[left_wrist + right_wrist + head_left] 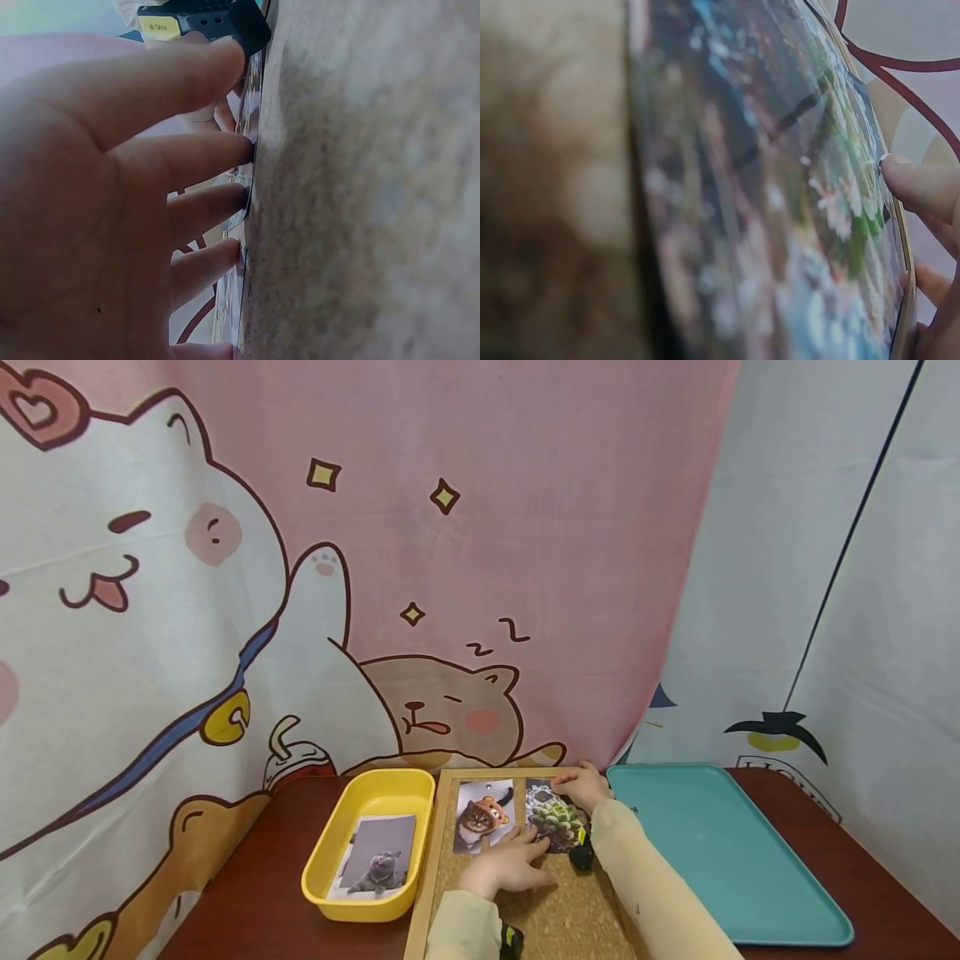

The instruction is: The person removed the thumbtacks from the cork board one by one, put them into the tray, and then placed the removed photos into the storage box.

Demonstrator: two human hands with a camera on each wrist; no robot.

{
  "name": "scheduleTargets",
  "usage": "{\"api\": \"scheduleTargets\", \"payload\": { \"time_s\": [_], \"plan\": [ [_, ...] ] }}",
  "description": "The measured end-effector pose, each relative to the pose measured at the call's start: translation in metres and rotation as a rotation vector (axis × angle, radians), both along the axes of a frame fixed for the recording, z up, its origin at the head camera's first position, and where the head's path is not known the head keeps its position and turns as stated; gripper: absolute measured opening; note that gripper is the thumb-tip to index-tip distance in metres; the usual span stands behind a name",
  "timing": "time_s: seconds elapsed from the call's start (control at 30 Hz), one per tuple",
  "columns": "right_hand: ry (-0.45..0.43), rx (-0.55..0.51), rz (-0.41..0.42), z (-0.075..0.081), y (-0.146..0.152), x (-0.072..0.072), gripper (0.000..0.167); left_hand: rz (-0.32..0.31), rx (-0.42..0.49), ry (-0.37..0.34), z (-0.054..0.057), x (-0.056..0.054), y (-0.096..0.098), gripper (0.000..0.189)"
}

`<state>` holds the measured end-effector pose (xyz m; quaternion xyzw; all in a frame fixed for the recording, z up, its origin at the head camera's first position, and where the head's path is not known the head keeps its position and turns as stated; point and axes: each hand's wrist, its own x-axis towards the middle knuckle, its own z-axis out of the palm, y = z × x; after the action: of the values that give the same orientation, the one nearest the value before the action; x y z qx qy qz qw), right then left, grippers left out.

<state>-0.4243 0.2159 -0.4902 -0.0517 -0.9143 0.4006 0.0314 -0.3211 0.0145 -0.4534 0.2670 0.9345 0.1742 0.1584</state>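
A framed corkboard (570, 906) lies before me with two photos near its far edge. On the left is a photo of a cat in a bear hood (480, 818), a small pin at its top. A photo of succulents (551, 817) lies beside it. My left hand (510, 864) spreads its fingers over the lower edges of both photos, fingertips pressing on them. At the top of the succulent photo, my right hand (587, 789) presses with its thumb (919, 184); its other fingers lie around the board's far edge. What sits under that thumb is hidden.
A yellow basin (315, 881) holding a grey cat photo (378, 856) stands left of the board. To the right lies a teal tray (750, 860). All rest on a dark red table (247, 877), with a cartoon-printed curtain (562, 527) behind.
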Motion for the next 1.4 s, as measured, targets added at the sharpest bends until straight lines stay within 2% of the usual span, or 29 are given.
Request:
{"api": "scheduleTargets", "payload": {
  "time_s": [0.4,0.67,0.73,0.97,1.2,1.4],
  "plan": [
    [0.006,-0.03,-0.003,-0.008,0.004,-0.006,0.012,0.0,0.016,-0.017,0.001,0.0,-0.001,0.062],
    [0.018,-0.05,0.008,-0.004,0.006,-0.006,0.013,-0.016,0.015,-0.018,0.006,-0.002,-0.003,0.062],
    [0.028,-0.079,0.007,-0.002,0.006,-0.004,0.014,-0.025,0.01,-0.016,0.006,-0.002,-0.003,0.063],
    [0.044,-0.342,0.024,-0.001,0.005,0.005,0.016,-0.019,-0.005,-0.015,0.0,-0.001,-0.005,0.062],
    [0.06,-0.42,0.004,0.003,0.01,0.01,0.017,-0.024,0.011,-0.021,0.003,0.002,-0.006,0.061],
    [0.051,-0.37,-0.003,0.022,0.022,0.015,0.022,-0.023,0.023,-0.008,0.003,0.001,-0.006,0.061]
  ]
}}
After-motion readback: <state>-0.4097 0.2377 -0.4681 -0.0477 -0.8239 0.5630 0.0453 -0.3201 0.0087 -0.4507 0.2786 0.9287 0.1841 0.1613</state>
